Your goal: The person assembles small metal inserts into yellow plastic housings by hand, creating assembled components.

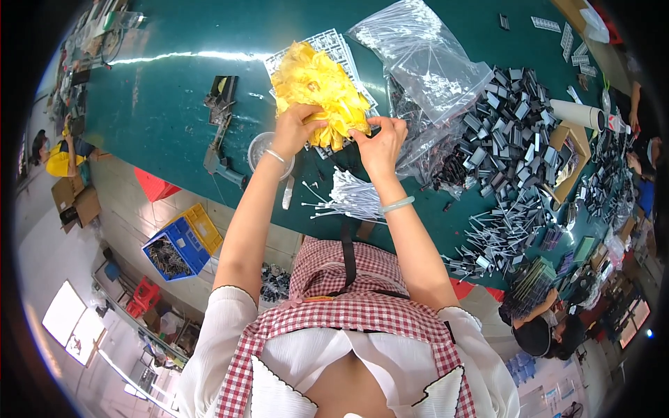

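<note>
A crumpled bundle of glossy yellow film or ribbon (317, 83) lies on the green table in front of me. My left hand (296, 130) has its thumb and fingers closed on the near edge of the bundle. At its near right corner, my right hand (382, 143) pinches the yellow material between thumb and forefinger. White sheets with a dark printed or cut pattern (341, 47) stick out from under it. Just nearer to me is a loose bunch of thin white tie-like strips (352, 195). A round clear container (258, 150) sits beside my left wrist, partly hidden by it.
A clear bag of thin white strips (418, 49) lies far right of the bundle. Black plastic pieces (505, 132) are heaped at the right, around a cardboard box (573, 160). A grey-blue hand tool (223, 167) rests at left. Other people work beyond both sides.
</note>
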`<state>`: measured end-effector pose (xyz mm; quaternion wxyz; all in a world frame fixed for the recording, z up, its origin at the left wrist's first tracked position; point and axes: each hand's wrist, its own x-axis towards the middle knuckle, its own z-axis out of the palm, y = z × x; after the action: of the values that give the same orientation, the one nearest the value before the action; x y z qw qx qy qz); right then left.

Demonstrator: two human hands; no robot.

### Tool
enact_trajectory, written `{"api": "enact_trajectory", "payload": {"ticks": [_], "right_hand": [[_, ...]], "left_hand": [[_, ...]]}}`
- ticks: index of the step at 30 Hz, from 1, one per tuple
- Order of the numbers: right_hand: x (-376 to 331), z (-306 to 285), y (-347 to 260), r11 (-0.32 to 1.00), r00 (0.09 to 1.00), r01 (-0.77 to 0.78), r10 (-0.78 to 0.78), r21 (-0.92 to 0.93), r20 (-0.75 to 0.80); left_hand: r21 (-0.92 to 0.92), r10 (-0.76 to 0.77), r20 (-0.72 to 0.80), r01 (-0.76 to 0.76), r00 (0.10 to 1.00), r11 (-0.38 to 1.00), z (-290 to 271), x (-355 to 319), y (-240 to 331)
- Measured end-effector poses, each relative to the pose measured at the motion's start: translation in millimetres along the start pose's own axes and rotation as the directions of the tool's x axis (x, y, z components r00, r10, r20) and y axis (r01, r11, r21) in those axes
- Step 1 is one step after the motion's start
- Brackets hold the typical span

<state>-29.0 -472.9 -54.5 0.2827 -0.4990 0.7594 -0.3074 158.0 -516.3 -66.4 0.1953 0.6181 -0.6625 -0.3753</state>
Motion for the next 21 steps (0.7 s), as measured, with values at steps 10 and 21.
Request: {"api": "enact_trajectory", "payload": {"ticks": [10, 21], "right_hand": [[-1.4, -0.3, -0.8, 1.0, 1.0, -0.005, 0.005, 0.001, 0.002], [-2.4, -1.1, -5.4, 0.999, 0.999, -0.032, 0.032, 0.026, -0.011]], "left_hand": [[0.581, 0.132, 0.053, -0.138, 0.99, 0.802, 6.9, -6.0, 46.9], [-0.362, -0.66, 0.267, 0.708, 0.702, 0.607, 13.9, 11.5, 15.9]]}}
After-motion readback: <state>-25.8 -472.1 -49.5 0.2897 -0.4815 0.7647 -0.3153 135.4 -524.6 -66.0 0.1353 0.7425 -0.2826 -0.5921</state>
